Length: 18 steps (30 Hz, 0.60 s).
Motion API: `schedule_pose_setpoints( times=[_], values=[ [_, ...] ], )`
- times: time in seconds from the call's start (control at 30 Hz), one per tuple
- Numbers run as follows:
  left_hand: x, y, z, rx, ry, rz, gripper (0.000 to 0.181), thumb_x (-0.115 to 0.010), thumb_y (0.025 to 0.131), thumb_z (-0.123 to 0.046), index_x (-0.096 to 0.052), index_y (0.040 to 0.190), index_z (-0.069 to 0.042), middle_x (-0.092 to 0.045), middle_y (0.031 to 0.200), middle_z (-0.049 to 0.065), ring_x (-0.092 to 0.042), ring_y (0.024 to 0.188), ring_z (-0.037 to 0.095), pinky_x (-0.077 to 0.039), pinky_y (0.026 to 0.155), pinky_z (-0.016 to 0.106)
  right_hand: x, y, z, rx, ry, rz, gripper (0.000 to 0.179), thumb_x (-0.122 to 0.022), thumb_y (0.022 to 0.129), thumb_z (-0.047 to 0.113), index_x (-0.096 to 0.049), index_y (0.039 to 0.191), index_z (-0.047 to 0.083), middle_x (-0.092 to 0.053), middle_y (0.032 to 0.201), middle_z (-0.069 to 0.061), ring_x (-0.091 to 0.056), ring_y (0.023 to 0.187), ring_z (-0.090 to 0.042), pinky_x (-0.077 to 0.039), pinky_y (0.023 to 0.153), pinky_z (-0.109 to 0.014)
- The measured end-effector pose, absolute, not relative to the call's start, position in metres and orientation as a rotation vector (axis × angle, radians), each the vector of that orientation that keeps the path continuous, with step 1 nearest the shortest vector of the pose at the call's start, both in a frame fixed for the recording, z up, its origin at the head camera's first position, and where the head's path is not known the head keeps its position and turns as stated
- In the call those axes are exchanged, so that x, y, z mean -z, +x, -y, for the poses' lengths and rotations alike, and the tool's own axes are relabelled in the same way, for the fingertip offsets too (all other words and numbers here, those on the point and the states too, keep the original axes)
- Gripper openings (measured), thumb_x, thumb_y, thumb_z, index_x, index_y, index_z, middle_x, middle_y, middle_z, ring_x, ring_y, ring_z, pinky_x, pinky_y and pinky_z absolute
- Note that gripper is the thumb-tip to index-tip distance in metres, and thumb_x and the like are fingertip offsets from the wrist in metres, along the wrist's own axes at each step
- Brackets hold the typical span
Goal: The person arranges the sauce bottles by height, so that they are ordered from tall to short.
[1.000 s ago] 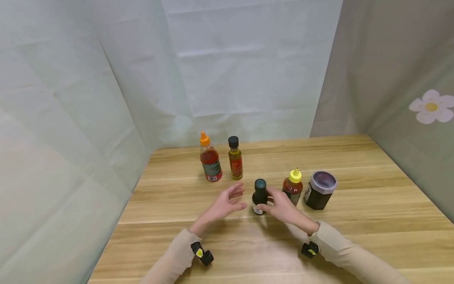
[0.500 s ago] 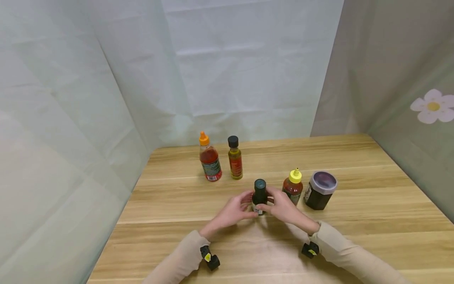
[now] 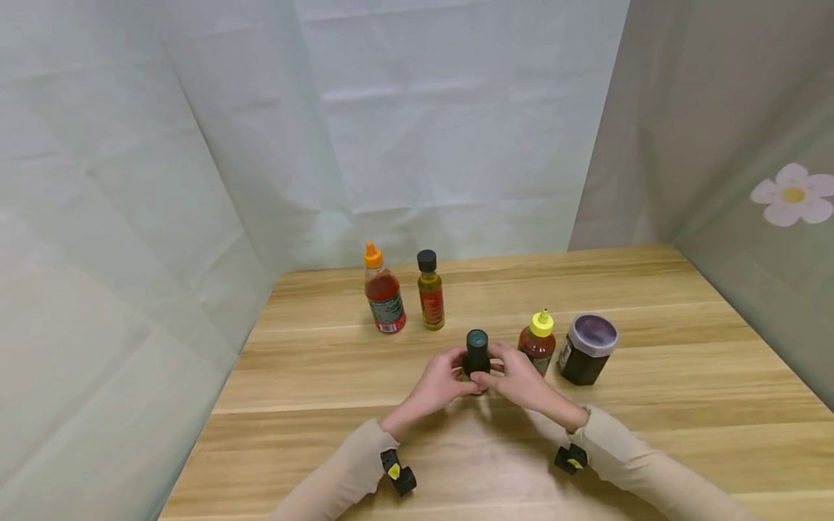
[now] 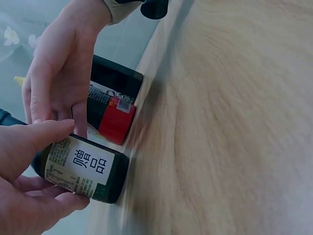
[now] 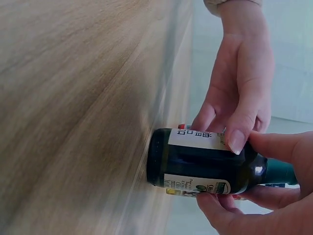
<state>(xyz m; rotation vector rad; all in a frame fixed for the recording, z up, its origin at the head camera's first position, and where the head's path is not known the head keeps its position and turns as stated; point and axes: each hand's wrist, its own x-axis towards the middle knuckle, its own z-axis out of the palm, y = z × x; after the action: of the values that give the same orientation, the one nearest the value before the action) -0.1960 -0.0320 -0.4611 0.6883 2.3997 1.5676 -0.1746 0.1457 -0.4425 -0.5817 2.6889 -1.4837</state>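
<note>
Fabric (image 3: 124, 217), pale and creased, hangs at the far left of your head view, beside the wooden tabletop (image 3: 287, 391). Next comes your left sleeve (image 3: 339, 470), beige, with a small black camera (image 3: 398, 474) at its cuff. Beyond it, towards the back of the tabletop, stands an upright orange-capped bottle (image 3: 386, 298) of red contents; just beside it, apart, stands a slimmer black-capped bottle (image 3: 431, 298) with a red label. Nearer to you, your left hand (image 3: 439, 382) curves about one side of the dark green bottle (image 3: 477, 353), its thumb lying across the white label (image 4: 85, 164). The dark green bottle is upright between your two hands, near the middle of the tabletop; whether its base touches the wood you cannot tell. Your right hand (image 3: 517, 378) grips the opposite side with bent fingers, so that both hands are closed about the glass as far as its width allows. Just beyond your right hand stands a yellow-capped bottle (image 3: 537, 346), partly hidden by it, and beside that a dark jar (image 3: 588, 349) with a pale-rimmed lid. Your right sleeve (image 3: 651, 467) follows, and at the far right a white flower (image 3: 793, 195) with a yellow centre marks the cloth.
</note>
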Motion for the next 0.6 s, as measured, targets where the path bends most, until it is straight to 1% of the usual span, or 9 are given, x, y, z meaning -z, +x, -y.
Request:
schedule_pose_setpoints(
  times=[0.1, 0.37, 0.5, 0.6],
  values=[
    [0.461, -0.196, 0.032, -1.57, 0.681, -2.418, 0.053, -0.078, 0.079, -0.007, -0.057, 0.126, 0.001, -0.067, 0.118, 0.018, -0.063, 0.113, 0.028, -0.053, 0.097, 0.042, 0.443, -0.174, -0.145, 1.486, -0.569, -2.698, 0.04, -0.073, 0.085, 0.01, -0.062, 0.122, 0.0, -0.061, 0.117, -0.019, -0.058, 0.116, -0.037, -0.054, 0.095, -0.044],
    [0.462, -0.195, 0.031, -1.555, 0.669, -2.431, 0.049, -0.078, 0.08, -0.008, -0.057, 0.123, 0.001, -0.066, 0.118, 0.019, -0.063, 0.113, 0.029, -0.054, 0.095, 0.039, 0.44, -0.171, -0.146, 1.596, -0.57, -2.719, 0.051, -0.071, 0.087, 0.007, -0.051, 0.132, -0.002, -0.059, 0.124, -0.021, -0.059, 0.116, -0.036, -0.054, 0.097, -0.043],
    [0.461, -0.195, 0.03, -1.546, 0.64, -2.431, 0.052, -0.079, 0.08, -0.01, -0.055, 0.124, 0.003, -0.064, 0.121, 0.022, -0.062, 0.115, 0.032, -0.054, 0.096, 0.04, 0.433, -0.168, -0.148, 1.626, -0.62, -2.8, 0.056, -0.071, 0.086, 0.008, -0.048, 0.137, 0.001, -0.058, 0.127, -0.019, -0.058, 0.117, -0.034, -0.054, 0.095, -0.04],
    [0.46, -0.195, 0.029, -1.544, 0.616, -2.424, 0.053, -0.079, 0.08, -0.01, -0.054, 0.125, 0.004, -0.063, 0.123, 0.023, -0.061, 0.116, 0.033, -0.053, 0.097, 0.041, 0.427, -0.165, -0.15, 1.647, -0.658, -2.859, 0.057, -0.071, 0.087, 0.008, -0.047, 0.138, 0.003, -0.057, 0.129, -0.018, -0.058, 0.117, -0.033, -0.055, 0.094, -0.04]
  ],
)
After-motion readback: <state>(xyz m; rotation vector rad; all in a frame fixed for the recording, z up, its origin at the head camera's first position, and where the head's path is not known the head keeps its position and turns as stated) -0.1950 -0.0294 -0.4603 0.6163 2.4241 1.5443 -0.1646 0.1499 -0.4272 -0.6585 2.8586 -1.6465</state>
